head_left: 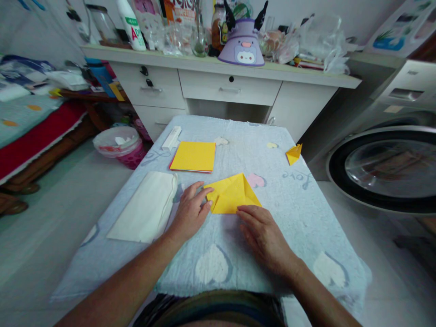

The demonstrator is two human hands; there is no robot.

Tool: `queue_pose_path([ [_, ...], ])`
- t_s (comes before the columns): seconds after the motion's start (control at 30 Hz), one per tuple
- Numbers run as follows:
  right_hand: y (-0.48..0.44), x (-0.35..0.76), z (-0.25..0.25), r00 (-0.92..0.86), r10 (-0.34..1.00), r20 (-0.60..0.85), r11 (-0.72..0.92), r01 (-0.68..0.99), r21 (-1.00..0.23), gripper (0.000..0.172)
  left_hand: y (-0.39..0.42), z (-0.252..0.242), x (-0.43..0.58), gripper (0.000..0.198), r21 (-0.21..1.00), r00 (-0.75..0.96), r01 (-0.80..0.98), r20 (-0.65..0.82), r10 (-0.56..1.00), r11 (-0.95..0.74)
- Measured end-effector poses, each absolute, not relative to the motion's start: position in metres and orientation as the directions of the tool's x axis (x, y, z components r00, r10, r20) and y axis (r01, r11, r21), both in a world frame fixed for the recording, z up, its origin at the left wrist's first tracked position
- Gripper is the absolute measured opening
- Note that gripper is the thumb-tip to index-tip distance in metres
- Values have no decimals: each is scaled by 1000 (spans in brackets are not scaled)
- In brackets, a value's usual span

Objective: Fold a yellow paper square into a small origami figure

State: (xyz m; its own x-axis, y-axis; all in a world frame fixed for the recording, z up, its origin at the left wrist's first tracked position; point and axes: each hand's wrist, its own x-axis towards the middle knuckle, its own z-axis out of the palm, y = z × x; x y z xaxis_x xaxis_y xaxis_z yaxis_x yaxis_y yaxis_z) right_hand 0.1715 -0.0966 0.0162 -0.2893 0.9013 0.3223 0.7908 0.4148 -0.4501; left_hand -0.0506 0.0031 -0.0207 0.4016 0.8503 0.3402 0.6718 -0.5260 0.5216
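Note:
A partly folded yellow paper (232,194) lies on the light blue cloth-covered table (306,213). My left hand (189,212) rests flat at the paper's left corner, fingers stretched out and touching its edge. My right hand (264,234) lies flat along the paper's bottom edge, fingers extended and pressing on it. A stack of square yellow sheets (194,156) sits farther back, left of centre. A small folded yellow piece (294,153) lies near the table's right edge.
A white folded bag (145,210) lies at the left of the table, a white tube (171,137) beyond it. A cluttered white desk (225,84) stands behind, a washing machine (384,168) to the right, a pink bin (119,146) on the floor left.

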Motion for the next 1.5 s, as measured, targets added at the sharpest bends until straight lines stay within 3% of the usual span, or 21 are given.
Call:
queue_pose_path([
  [0.2,-107,151,1,-351,914,205,404,831,-382,41,3,-22,-48,36,396,467,739,281,838,-545],
  [0.37,-112,164,-3,-300,930,212,357,871,-336,40,4,-22,-48,38,402,465,741,270,843,-538],
  [0.5,-116,183,-4,-229,940,253,303,901,-311,33,5,-22,-49,37,515,423,690,282,861,-508],
  [0.77,-99,174,6,-159,930,331,295,858,-420,24,7,-17,-49,23,820,314,416,277,908,-394],
  [0.93,-71,149,0,-44,956,289,194,836,-514,49,5,-16,-51,22,885,291,297,273,917,-358],
  [1.07,-55,142,-2,0,980,200,123,787,-605,54,2,-14,-55,24,897,282,251,293,914,-365],
  [1.17,-53,141,1,0,976,218,143,753,-642,50,0,-13,-55,27,877,266,264,335,904,-402],
  [1.27,-57,143,9,-30,964,263,195,754,-627,30,-1,-11,-55,28,803,247,351,417,875,-482],
  [1.33,-61,145,14,-73,951,301,251,748,-614,21,-3,-8,-56,26,711,235,448,492,838,-542],
  [1.5,-69,159,20,-147,919,367,356,710,-608,20,-8,-6,-58,35,466,237,644,632,738,-606],
])
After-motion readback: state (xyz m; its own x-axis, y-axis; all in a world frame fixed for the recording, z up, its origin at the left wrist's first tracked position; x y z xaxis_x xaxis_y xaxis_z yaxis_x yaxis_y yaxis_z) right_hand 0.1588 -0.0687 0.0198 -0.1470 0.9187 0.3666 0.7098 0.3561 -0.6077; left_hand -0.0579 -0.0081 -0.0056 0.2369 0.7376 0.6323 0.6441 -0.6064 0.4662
